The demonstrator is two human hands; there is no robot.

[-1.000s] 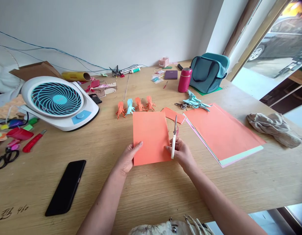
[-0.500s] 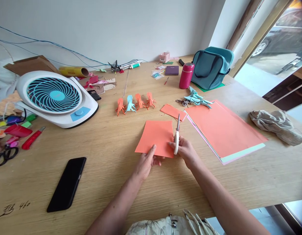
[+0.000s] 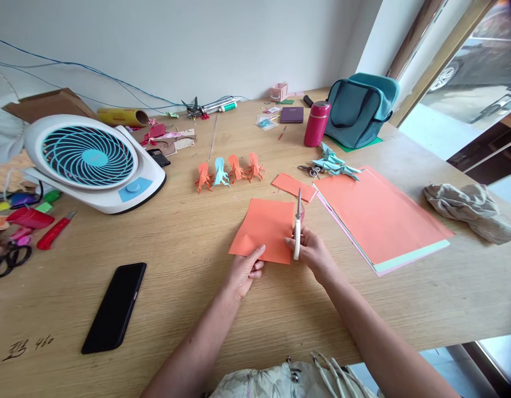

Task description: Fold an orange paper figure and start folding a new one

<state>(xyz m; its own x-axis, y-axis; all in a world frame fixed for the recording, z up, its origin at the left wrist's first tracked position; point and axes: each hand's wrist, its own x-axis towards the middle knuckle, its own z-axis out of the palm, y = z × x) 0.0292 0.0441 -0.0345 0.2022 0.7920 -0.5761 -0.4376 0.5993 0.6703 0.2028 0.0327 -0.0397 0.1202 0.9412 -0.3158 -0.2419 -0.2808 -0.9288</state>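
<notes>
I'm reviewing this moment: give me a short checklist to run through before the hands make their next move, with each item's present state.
1. Left hand holds the orange sheet, thumb on top at the near edge: ok.
2. Right hand holds the white-handled scissors, blades pointing away from the person: ok.
3. Left hand apart from the blades: ok.
4. Scissor blades fully closed: cannot tell; they show nearly edge-on.
5. Sheet lying flat on the table: not ok; it is held in both hands.
6. Phone apart from both hands: ok.
</notes>
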